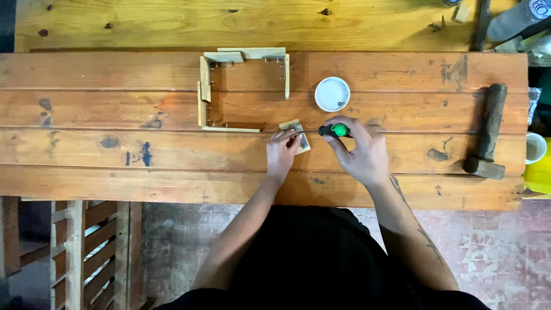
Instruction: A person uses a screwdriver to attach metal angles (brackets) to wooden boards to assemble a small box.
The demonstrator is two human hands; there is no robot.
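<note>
Warm plank workbench [115,149] across the middle; reddish tiled floor [493,252] at five o'clock; slatted wooden frame [86,252] at seven.

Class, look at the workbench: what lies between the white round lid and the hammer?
In the head view, only bare plank lies between the white round lid and the hammer.

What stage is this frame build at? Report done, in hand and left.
Done: the small wooden frame stands joined on the workbench, though its right side looks open. In hand: the left hand steadies a small wood block while the right hand works a green-handled screwdriver at it. Left: that block is not attached; the hammer lies unused.
</note>
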